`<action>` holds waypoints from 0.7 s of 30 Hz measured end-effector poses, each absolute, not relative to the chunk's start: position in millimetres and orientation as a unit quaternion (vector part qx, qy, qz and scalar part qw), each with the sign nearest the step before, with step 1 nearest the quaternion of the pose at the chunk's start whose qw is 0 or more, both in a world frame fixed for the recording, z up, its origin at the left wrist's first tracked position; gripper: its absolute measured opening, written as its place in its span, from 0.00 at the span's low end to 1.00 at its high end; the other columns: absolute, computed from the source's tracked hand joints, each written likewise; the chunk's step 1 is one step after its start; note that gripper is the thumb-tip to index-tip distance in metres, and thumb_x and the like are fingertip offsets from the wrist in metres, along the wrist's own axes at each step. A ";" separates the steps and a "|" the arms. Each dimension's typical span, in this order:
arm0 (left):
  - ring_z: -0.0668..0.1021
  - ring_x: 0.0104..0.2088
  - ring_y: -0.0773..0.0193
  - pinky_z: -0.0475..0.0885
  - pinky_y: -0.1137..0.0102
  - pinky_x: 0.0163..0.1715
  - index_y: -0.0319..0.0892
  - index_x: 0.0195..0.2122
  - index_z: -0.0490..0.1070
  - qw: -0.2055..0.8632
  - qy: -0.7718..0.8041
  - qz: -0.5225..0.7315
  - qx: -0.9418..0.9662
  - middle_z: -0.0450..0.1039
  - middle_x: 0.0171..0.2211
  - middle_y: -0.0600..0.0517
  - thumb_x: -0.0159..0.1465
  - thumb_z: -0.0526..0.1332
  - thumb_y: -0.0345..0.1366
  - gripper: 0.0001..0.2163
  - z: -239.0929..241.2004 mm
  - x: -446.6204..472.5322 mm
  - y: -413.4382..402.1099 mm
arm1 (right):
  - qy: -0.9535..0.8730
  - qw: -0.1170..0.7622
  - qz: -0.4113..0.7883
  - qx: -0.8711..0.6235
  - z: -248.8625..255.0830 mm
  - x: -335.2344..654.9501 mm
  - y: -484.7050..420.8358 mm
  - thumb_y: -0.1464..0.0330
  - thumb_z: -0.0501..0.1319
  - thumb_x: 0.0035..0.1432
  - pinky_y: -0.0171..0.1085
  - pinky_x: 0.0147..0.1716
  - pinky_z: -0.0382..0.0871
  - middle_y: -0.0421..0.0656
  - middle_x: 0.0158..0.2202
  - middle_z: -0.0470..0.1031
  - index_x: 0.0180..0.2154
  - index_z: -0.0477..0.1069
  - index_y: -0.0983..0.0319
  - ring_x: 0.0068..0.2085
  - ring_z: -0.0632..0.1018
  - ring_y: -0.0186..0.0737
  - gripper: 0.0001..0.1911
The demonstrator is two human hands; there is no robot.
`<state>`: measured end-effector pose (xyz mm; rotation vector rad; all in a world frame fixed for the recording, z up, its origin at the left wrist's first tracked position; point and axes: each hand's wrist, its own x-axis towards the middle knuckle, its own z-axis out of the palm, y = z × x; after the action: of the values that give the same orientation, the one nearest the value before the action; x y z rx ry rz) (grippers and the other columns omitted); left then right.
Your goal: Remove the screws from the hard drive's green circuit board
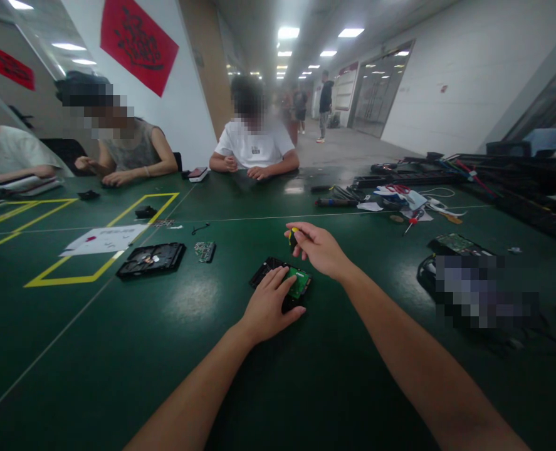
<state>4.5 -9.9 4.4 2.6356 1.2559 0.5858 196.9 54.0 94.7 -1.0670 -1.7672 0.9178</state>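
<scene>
A black hard drive point(261, 270) with a green circuit board point(300, 285) facing up lies on the table in front of me. My left hand point(271, 304) holds it down, its fingers across the top and the thumb by the near edge. Just above the far right corner of the drive, my right hand point(319, 245) is closed around a small yellow and black screwdriver point(293, 238). The screwdriver's tip cannot be made out. Part of the drive is hidden under my left hand.
Left of the drive lie a loose circuit board point(205, 252) and an open black casing point(152, 259). A paper sheet point(103, 240) lies by yellow tape. A red screwdriver point(413, 220), cables point(346, 193) and dark parts point(463, 244) lie to the right. Several people sit across the table point(197, 351).
</scene>
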 end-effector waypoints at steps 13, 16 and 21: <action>0.58 0.73 0.46 0.54 0.49 0.72 0.43 0.69 0.61 0.091 0.423 0.190 0.881 0.55 0.73 0.43 0.66 0.63 0.56 0.35 6.8 4.1 -10.2 | -0.665 0.454 0.326 -0.496 96.6 193.2 49.8 0.48 0.65 0.61 0.36 0.28 0.70 0.42 0.35 0.78 0.40 0.70 0.59 0.27 0.75 0.35 0.21; 0.58 0.73 0.46 0.54 0.50 0.72 0.43 0.69 0.61 0.088 0.425 0.187 0.881 0.55 0.73 0.42 0.66 0.63 0.56 0.35 8.8 4.9 -10.9 | -0.663 0.456 0.327 -0.497 96.2 192.6 49.9 0.48 0.66 0.60 0.37 0.28 0.70 0.42 0.35 0.78 0.39 0.70 0.59 0.27 0.75 0.35 0.21; 0.59 0.72 0.47 0.53 0.51 0.72 0.43 0.69 0.61 0.086 0.422 0.187 0.883 0.57 0.72 0.42 0.66 0.63 0.55 0.35 9.4 5.4 -10.8 | -0.674 0.459 0.397 -0.421 96.6 192.0 49.8 0.55 0.56 0.69 0.36 0.23 0.64 0.46 0.47 0.80 0.51 0.75 0.57 0.26 0.73 0.33 0.17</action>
<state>5.4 -10.8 9.4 2.6310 1.2586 0.5582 192.0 49.8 96.6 -1.0369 -1.6605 0.9767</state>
